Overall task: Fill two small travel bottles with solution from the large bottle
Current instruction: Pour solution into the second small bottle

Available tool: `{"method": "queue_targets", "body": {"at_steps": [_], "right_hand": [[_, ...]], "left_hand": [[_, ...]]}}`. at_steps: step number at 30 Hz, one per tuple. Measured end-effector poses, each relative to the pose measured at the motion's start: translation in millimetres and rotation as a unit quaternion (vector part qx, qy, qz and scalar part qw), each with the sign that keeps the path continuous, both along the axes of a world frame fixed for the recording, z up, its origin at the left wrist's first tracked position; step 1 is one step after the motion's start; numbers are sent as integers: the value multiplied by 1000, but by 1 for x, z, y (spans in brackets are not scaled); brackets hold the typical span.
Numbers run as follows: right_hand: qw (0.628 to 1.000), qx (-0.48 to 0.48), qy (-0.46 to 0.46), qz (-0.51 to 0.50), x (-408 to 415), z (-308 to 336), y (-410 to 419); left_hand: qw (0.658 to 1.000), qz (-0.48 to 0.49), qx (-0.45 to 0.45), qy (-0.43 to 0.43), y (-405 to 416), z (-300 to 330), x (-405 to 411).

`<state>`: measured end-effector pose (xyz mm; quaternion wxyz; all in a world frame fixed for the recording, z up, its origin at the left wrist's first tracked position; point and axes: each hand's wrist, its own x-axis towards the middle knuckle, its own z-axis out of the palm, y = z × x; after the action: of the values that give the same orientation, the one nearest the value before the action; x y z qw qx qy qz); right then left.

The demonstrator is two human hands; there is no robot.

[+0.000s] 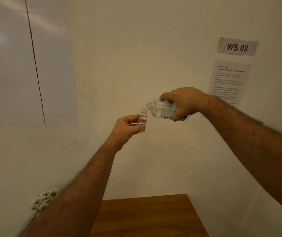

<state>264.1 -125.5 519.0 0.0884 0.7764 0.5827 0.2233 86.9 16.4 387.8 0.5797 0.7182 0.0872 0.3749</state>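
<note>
While the right hand (183, 103) grips the tilted large bottle (162, 109) at frame centre, its mouth meets the partly filled small travel bottle (142, 121) pinched upright by the left hand (124, 129); a second bottle is not in view, so likely unfinished.

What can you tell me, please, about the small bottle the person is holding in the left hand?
The small bottle is clear, seemingly plastic or glass, with a threaded neck and no cap. A white label edged in red carries a handwritten mark. It stands upright in mid-air before the wall, pinched in the left hand. Clear liquid seems to partly fill it. The large bottle, tipped by the right hand, has its open mouth right at the small bottle's neck.
</note>
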Motion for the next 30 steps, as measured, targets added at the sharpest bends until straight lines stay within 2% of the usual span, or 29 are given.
{"method": "queue_targets", "body": {"at_steps": [15, 22, 30], "right_hand": [[999, 20, 48, 15, 0, -9, -3], [987, 59, 147, 40, 0, -27, -8], [950, 111, 285, 70, -1, -63, -10]], "left_hand": [[1000, 2, 7, 0, 0, 0, -2], [1000, -3, 0, -9, -3, 0, -1], [1000, -5, -3, -12, -11, -5, -3]]}}
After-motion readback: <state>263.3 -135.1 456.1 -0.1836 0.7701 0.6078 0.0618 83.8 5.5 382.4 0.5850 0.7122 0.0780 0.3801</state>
